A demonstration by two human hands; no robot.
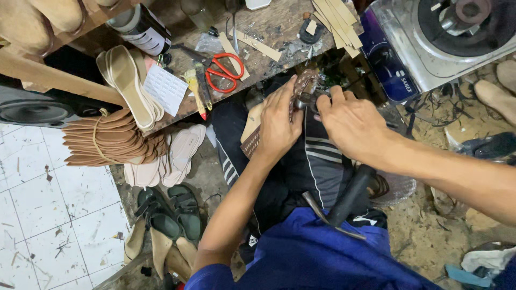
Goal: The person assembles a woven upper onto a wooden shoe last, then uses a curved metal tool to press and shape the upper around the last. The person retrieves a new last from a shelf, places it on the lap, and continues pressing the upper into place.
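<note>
Fingers of the left hand [277,121] clasp a brown shoe [296,99] on the lap, below the workbench [269,32]; the right hand [352,121] pinches a small metal tool [307,100] against it. Red scissors [226,67] lie nearby.

Worn wooden counter [279,27] beyond the fingers, red-handled scissors [224,69], pale insoles [129,83], white card [165,88], tan strips [336,24] on it.

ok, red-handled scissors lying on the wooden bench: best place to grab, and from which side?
Probably take the red-handled scissors by the red loops at their right end, from above: they lie flat on the wooden bench, and the dark blades point left toward clutter.
</note>
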